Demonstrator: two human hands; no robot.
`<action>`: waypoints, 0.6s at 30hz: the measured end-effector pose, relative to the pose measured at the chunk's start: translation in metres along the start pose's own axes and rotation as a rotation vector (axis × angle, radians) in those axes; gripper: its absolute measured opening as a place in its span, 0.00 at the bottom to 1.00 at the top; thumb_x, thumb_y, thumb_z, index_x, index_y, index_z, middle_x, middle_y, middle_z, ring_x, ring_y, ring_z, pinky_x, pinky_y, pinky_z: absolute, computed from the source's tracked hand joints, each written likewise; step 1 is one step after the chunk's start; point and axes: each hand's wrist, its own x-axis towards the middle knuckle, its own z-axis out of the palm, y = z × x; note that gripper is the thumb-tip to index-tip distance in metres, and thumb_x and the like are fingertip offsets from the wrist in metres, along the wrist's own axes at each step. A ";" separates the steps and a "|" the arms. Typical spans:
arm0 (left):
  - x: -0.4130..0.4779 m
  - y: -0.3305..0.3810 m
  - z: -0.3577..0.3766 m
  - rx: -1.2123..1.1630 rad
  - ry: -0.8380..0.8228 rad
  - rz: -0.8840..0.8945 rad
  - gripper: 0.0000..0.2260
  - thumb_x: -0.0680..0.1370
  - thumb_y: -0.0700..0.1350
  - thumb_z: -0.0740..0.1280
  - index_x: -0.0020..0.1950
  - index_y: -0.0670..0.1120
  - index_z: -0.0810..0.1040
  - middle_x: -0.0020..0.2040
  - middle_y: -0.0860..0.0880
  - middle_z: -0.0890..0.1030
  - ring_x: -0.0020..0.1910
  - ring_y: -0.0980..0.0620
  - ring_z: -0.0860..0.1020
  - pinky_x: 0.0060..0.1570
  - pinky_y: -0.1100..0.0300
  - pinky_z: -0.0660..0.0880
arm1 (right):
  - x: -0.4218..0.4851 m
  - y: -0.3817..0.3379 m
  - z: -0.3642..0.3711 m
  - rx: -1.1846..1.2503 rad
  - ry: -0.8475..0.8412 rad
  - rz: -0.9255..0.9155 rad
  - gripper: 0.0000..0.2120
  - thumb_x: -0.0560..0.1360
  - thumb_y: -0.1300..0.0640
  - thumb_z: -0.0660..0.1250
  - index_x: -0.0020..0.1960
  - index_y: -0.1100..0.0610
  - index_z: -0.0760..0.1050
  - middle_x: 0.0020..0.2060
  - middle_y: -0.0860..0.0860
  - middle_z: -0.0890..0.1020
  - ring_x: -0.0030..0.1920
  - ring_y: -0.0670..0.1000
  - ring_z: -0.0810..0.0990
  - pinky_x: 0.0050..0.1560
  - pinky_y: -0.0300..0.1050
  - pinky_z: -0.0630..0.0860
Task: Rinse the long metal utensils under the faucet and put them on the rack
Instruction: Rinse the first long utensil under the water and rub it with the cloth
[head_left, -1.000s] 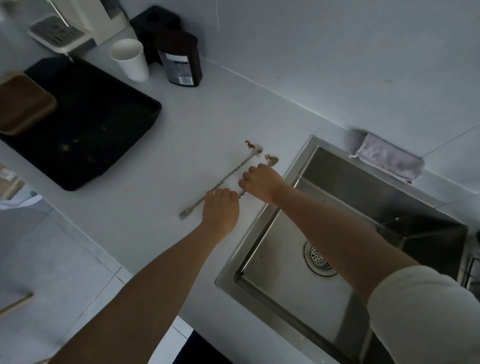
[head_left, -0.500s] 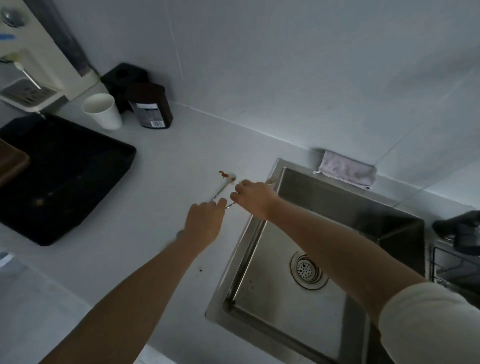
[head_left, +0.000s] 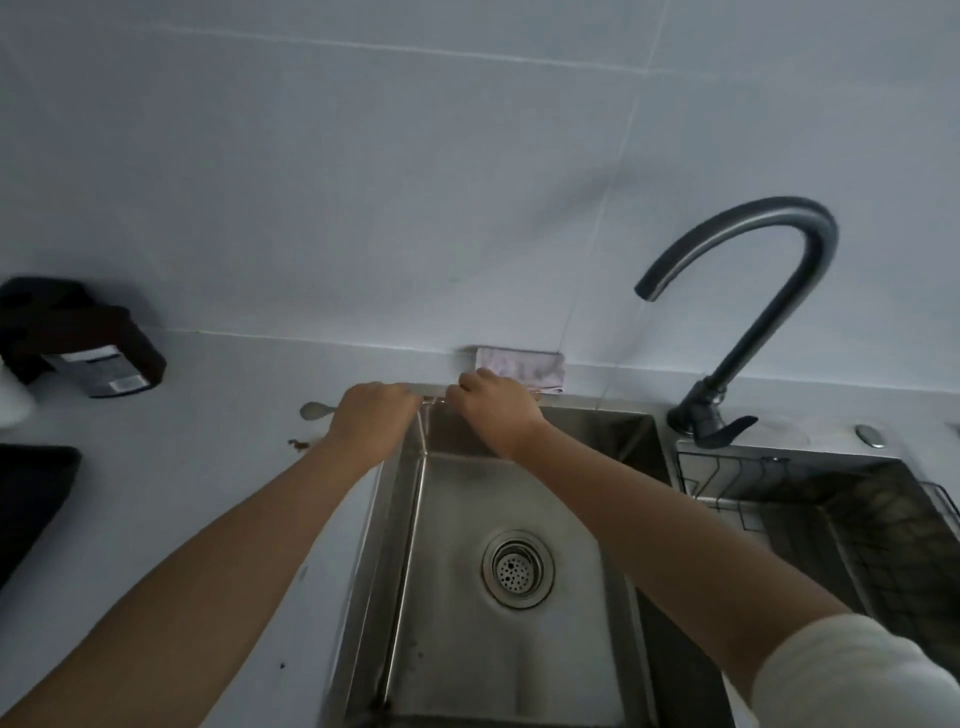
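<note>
My left hand (head_left: 370, 422) and my right hand (head_left: 493, 411) are both closed on long thin metal utensils (head_left: 313, 410) held level over the back left corner of the steel sink (head_left: 524, 675). A spoon-like end sticks out left of my left hand; a short stretch of shaft shows between the hands. How many utensils each hand holds is hidden by the fingers. The dark curved faucet (head_left: 748, 291) stands at the right with no water running. The wire rack (head_left: 810, 499) sits in the basin to the right of the sink.
A folded cloth (head_left: 524, 366) lies on the sink's back edge behind my right hand. A brown smear (head_left: 298, 444) marks the white counter. A dark jar (head_left: 98, 358) and a black tray (head_left: 31, 499) are at the left.
Both hands lifted the utensils off the counter and carried them right to the sink's back left corner. The view swung right, bringing faucet and rack into sight.
</note>
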 end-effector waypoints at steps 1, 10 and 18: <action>0.007 0.004 -0.004 -0.012 0.009 0.020 0.10 0.79 0.38 0.58 0.56 0.41 0.76 0.51 0.42 0.81 0.50 0.43 0.80 0.47 0.56 0.74 | -0.005 0.008 -0.002 0.012 0.005 0.033 0.14 0.69 0.74 0.64 0.54 0.68 0.75 0.47 0.65 0.78 0.49 0.63 0.78 0.36 0.50 0.70; 0.057 0.023 -0.024 0.030 0.024 0.125 0.09 0.75 0.35 0.61 0.53 0.42 0.76 0.48 0.43 0.81 0.47 0.43 0.79 0.41 0.57 0.71 | -0.063 0.083 -0.015 0.375 0.279 0.529 0.12 0.79 0.58 0.59 0.57 0.62 0.75 0.52 0.57 0.79 0.50 0.56 0.78 0.44 0.42 0.70; 0.084 0.039 -0.028 -0.038 0.110 0.213 0.08 0.67 0.28 0.67 0.42 0.38 0.80 0.35 0.39 0.81 0.34 0.41 0.80 0.32 0.59 0.65 | -0.074 0.136 -0.004 1.411 0.305 1.134 0.14 0.81 0.54 0.54 0.62 0.62 0.69 0.52 0.58 0.77 0.49 0.54 0.77 0.50 0.46 0.76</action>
